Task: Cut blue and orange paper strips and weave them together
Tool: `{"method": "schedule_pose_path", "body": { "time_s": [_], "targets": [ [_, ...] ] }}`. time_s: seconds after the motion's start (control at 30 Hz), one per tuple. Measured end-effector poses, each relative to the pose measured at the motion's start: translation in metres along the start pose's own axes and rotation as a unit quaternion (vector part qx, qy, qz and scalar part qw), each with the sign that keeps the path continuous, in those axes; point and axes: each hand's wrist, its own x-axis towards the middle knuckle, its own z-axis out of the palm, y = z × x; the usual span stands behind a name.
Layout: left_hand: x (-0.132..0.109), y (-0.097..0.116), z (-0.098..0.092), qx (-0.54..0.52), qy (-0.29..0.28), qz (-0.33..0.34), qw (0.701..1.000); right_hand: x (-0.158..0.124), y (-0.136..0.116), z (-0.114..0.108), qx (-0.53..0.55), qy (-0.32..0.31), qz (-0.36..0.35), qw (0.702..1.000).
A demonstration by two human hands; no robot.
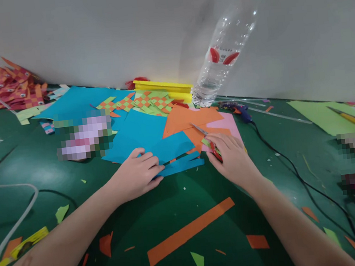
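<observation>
My left hand (141, 171) is closed on blue paper strips (184, 165), thumb below and fingers on top. The strips fan out to the right, partly separated. Just behind them lies a wider blue paper piece (169, 146). My right hand (229, 155) rests over a pair of scissors (215, 151) with red handles, its fingers curled round them. The blades point up and left over orange paper (189, 121). A pink sheet (229, 125) lies partly under the orange paper. An orange strip (191, 231) lies on the table between my forearms.
Woven paper fish (142, 102) lie at the back, with a pile of red-orange ones (8, 86) far left. A plastic bottle (225, 46) leans against the wall. A glue gun (241, 111) trails a black cable on the right. Paper scraps dot the green table (117, 225).
</observation>
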Motion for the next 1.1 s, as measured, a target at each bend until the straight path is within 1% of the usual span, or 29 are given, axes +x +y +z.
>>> {"method": "schedule_pose_path", "body": {
  "time_s": [0.13,0.27,0.4,0.57,0.73,0.87,1.0,1.1],
  "targets": [
    [0.0005,0.0013,-0.0021,-0.027,-0.002,0.015,1.000,-0.0009,0.0023,0.0023,0.007,-0.006,-0.002,1.000],
    [0.0024,0.0012,-0.0030,-0.042,0.008,0.016,0.999,-0.0004,-0.0003,0.0010,0.010,0.004,-0.026,1.000],
    [0.0023,-0.0008,-0.0020,-0.053,0.014,-0.002,0.998,-0.0006,-0.0033,0.0001,0.014,0.012,-0.047,0.999],
    [0.0006,-0.0008,-0.0030,-0.059,0.024,-0.020,0.998,-0.0010,-0.0025,0.0010,0.016,0.016,-0.049,0.999],
    [0.0016,0.0001,-0.0043,-0.026,0.053,-0.033,0.998,-0.0008,-0.0040,-0.0012,0.017,0.002,-0.063,0.998],
    [0.0019,-0.0004,-0.0038,0.003,0.047,-0.048,0.998,-0.0019,-0.0040,-0.0006,0.027,-0.006,-0.086,0.996],
    [0.0013,-0.0007,-0.0058,0.004,0.044,-0.081,0.996,-0.0023,-0.0027,0.0002,0.029,-0.004,-0.095,0.995],
    [0.0007,-0.0013,-0.0079,0.012,0.051,-0.113,0.992,-0.0012,-0.0056,-0.0034,0.037,-0.019,-0.110,0.993]
  ]
}}
